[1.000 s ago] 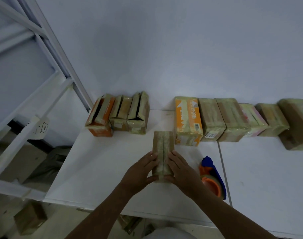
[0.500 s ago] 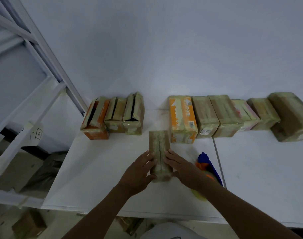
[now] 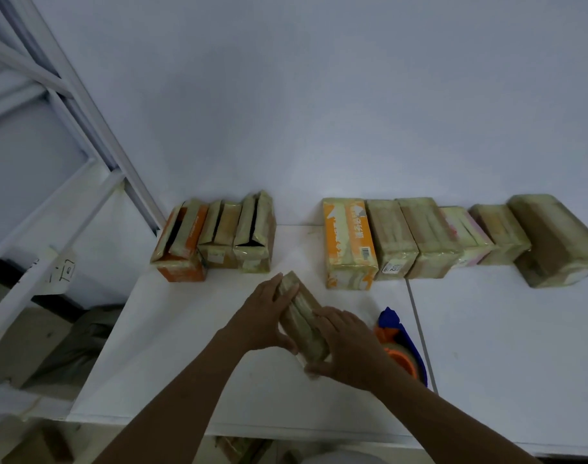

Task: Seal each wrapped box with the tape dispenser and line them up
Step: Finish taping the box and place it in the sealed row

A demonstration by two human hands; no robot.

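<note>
A small brown wrapped box (image 3: 302, 316) lies at an angle on the white table (image 3: 172, 356), its far end pointing up and left. My left hand (image 3: 262, 319) lies along its left side, thumb under the near part. My right hand (image 3: 346, 343) grips its near right end, thumb curled round the near corner. The blue and orange tape dispenser (image 3: 398, 343) sits on the table just right of my right hand, partly hidden by my wrist. A row of sealed boxes (image 3: 419, 239) stands along the wall at the right.
Three boxes with open flaps (image 3: 219, 239) stand at the back left. A white metal shelf frame (image 3: 68, 135) rises at the left. A seam (image 3: 419, 333) splits the two tabletops. Cardboard lies on the floor (image 3: 51, 443) below.
The box was lying straight between both hands; now it is turned, far end to the left. My left hand slid forward along it, my right hand moved to its near end.
</note>
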